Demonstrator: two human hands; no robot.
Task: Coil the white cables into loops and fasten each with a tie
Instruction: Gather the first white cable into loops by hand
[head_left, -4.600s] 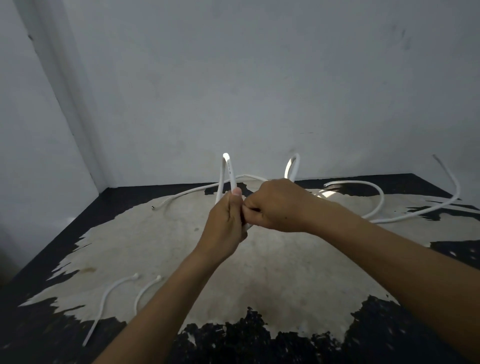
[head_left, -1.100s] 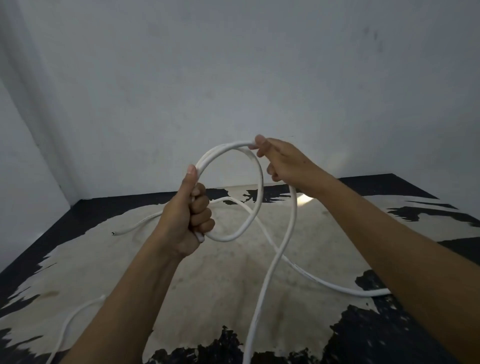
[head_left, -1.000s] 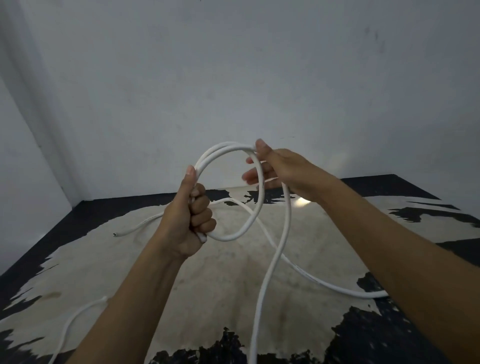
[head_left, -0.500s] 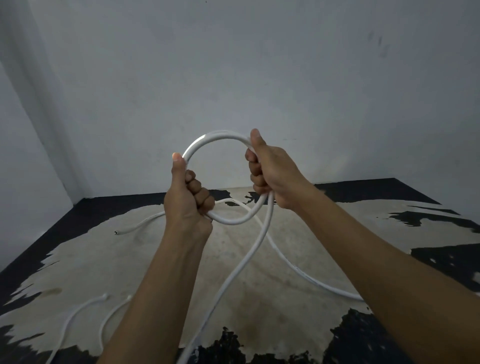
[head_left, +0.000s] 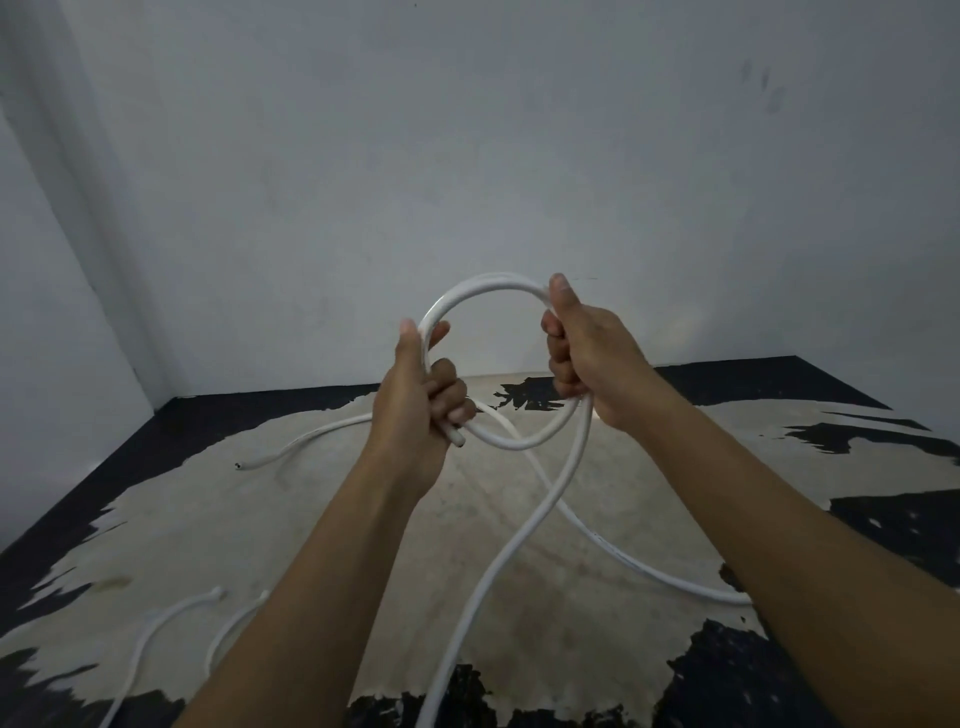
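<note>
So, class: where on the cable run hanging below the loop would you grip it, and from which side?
Take the hanging run on its straight upper stretch, below the loop, from the right: the right hand sits nearest, the left hand holds the loop.

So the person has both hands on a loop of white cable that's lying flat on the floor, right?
Not quite. Both hands are on it, but the loop isn't lying on the floor. The head view shows the left hand and right hand gripping the loop of white cable up in the air; only its trailing length runs down towards the floor.
</note>
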